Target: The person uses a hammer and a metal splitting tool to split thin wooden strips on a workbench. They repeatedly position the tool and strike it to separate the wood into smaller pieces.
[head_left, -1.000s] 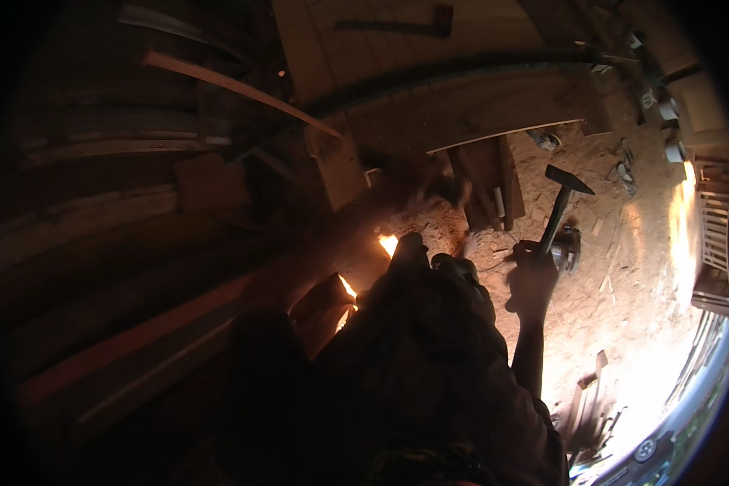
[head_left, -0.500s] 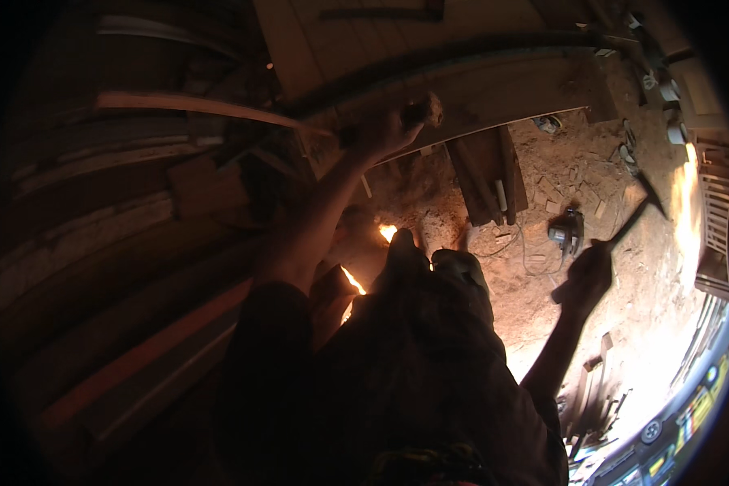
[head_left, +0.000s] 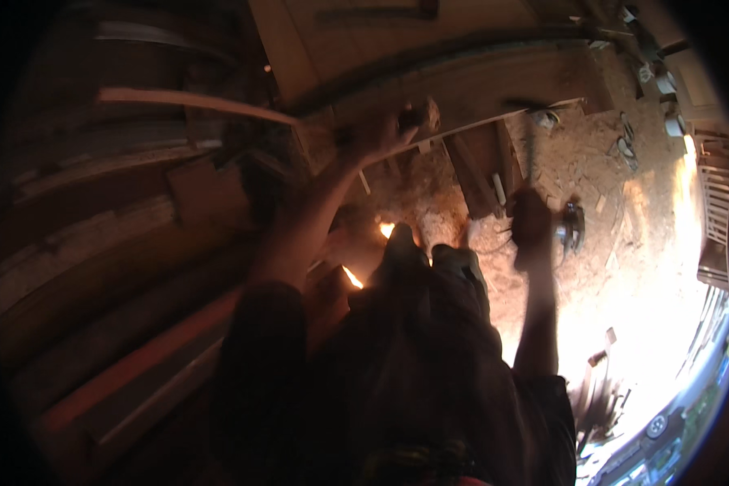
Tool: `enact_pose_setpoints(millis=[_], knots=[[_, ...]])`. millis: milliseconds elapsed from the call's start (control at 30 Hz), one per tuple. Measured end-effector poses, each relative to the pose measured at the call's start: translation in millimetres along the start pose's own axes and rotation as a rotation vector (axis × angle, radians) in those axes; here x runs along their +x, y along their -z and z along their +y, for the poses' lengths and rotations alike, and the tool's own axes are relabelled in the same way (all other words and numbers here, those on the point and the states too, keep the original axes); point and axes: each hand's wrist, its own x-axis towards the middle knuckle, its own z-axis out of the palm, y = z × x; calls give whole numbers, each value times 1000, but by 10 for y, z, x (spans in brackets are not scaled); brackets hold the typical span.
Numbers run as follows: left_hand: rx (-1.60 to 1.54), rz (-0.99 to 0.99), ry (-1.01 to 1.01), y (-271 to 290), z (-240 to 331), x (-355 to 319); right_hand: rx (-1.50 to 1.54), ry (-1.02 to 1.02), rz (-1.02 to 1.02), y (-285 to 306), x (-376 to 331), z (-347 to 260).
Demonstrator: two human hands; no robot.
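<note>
My left hand [head_left: 383, 136] is closed around a short, dark piece with a pale, rough end [head_left: 432, 115]; its kind is hard to make out. That hand rests at a wide wooden board [head_left: 494, 89] lying across the workplace. On the right, my right hand [head_left: 532, 220] grips a hammer [head_left: 531, 154] by its handle. The hammer's head, smeared by motion, is near the board's front edge, to the right of the left hand and apart from the piece it holds. Shadow hides most of the left fingers.
A corded power tool [head_left: 573, 227] lies on the shaving-strewn floor [head_left: 599, 275], just beyond my right hand. Sandals [head_left: 626, 148] are farther off. Stacked planks [head_left: 97, 170] fill the left side. A slatted wooden piece [head_left: 717, 186] stands at the far right.
My right hand has swung the hammer left and forward, from over the floor at the right to near the board. The left hand stays almost in place, still holding the dark piece.
</note>
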Motion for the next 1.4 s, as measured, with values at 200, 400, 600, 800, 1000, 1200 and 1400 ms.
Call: enact_pose_setpoints(millis=[200,400,600,800,1000,1200,1400], knots=[[-65,-160,36,90,4,100,396,-357,334,-90,-4,-303],[-371,-217,-61,48,-15,-470,377,-847,-366,-145,-407,26],[-253,265,-148,720,-158,-1276,566,-1071,11,364,-758,619],[-243,716,122,1912,320,-742,680,-970,80,185,-891,673],[-692,893,22,1311,991,-358,-122,-479,-181,-24,-515,737],[-123,462,-231,239,1516,-867,-110,-168,-247,-168,-133,1083],[-1386,-113,225,-565,1656,-1300,-73,-125,-297,-500,-10,1470]])
